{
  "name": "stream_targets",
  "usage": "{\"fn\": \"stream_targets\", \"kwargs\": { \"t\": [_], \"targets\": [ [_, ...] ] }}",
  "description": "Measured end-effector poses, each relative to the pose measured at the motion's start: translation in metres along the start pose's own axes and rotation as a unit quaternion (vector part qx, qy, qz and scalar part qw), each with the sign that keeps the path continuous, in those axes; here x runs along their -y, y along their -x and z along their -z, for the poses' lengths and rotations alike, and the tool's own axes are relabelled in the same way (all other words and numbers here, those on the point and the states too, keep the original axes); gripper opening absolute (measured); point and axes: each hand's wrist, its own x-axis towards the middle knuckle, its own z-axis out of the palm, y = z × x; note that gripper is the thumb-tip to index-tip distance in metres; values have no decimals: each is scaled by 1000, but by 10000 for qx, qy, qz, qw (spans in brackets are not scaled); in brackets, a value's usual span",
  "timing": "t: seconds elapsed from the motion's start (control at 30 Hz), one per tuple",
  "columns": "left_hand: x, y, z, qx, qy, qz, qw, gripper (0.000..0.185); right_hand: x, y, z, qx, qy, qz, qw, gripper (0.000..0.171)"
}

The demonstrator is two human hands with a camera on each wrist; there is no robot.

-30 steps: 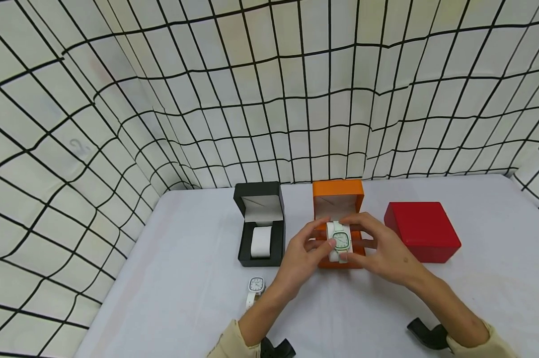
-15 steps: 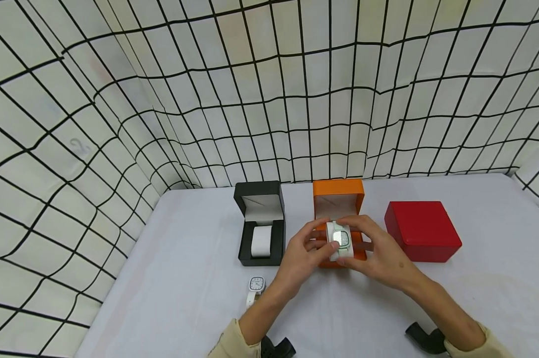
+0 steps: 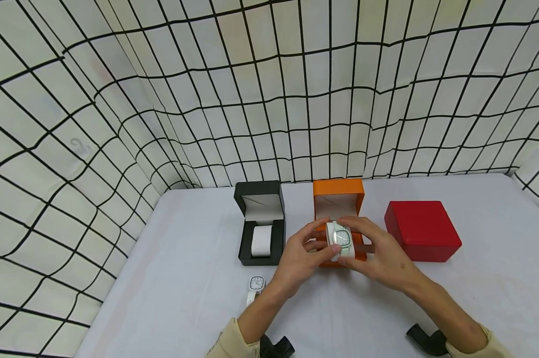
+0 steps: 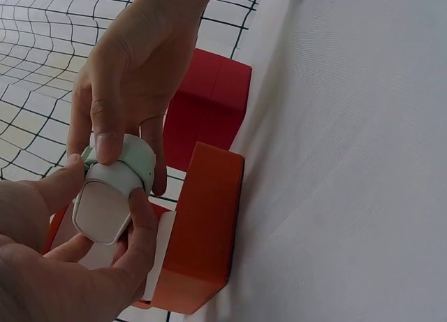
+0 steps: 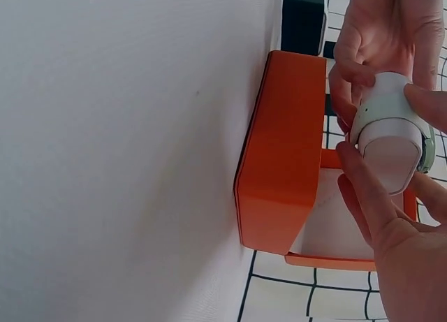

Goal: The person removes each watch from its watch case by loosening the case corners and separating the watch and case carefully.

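Note:
Both hands hold a white cushion with a pale green watch strapped round it, just above the open orange box. My left hand pinches the cushion from the left with thumb and fingers. From the right, my right hand grips the cushion and the watch strap. The orange box stands with its lid up behind the hands.
An open black box with a white cushion inside stands to the left. A second white watch lies on the white table in front of it. A closed red box sits to the right. Grid-patterned walls enclose the table.
The watch on its cushion has tilted and shifted slightly to the right between the hands. The hands stay over the orange box.

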Motion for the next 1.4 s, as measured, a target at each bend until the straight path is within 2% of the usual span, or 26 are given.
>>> {"fn": "stream_targets", "kwargs": {
  "t": [0.4, 0.9, 1.4],
  "targets": [
    [-3, -2, 3, 116, 115, 102, 9998, 67, 1, 3, 0, -10, -4, 150, 9999, 83],
    [-1, -3, 7, 315, 38, 43, 9995, 63, -1, 4, 1, 118, -150, 143, 9997, 84],
    [-2, -4, 6, 270, 98, 190, 9994, 59, -3, 5, 1, 171, -281, 247, 9992, 79]
  ]
}}
